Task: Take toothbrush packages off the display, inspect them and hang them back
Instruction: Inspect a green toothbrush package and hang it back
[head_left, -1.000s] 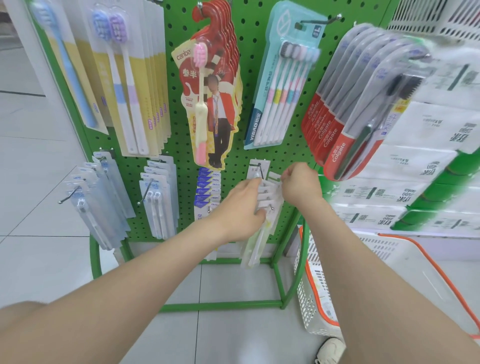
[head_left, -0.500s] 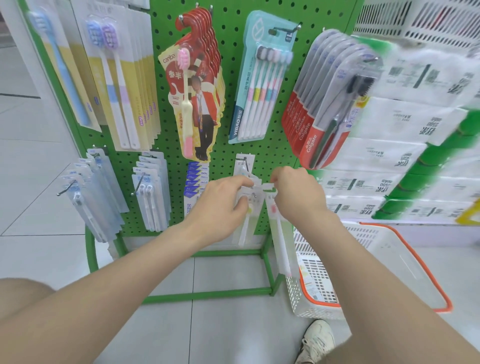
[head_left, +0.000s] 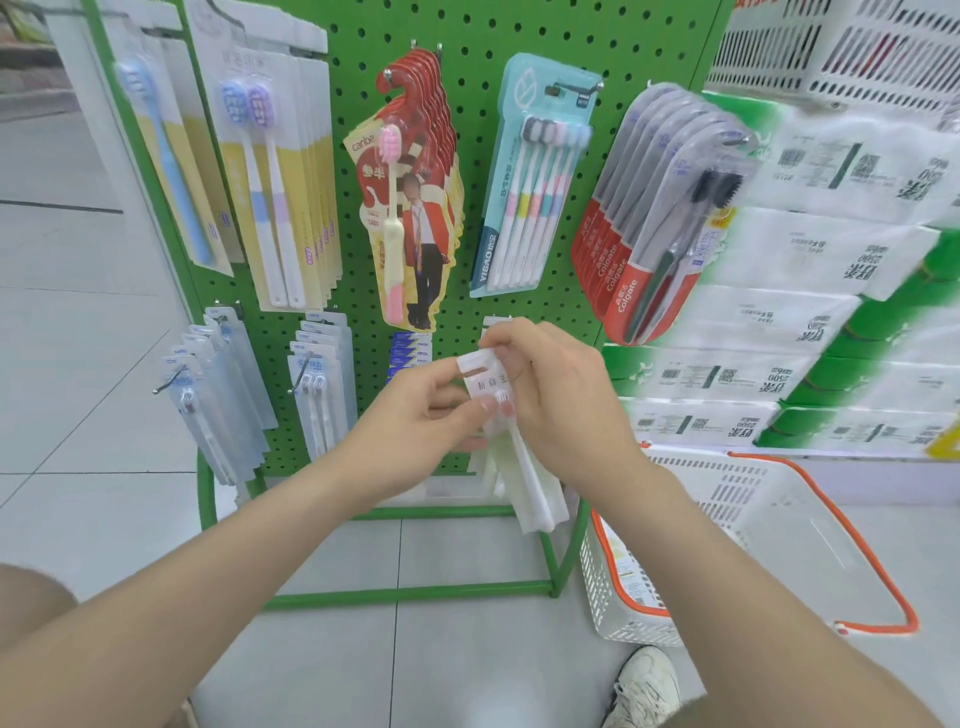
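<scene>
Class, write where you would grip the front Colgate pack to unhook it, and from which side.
Probably pinch the front Colgate pack by its flat red lower card, from the front: the stack fans outward off its hook, and identical packs cover its back.

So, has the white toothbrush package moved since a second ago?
Yes. The white toothbrush package has come off its hook, away from the green pegboard toward the person; left hand and right hand both pinch it.
</scene>
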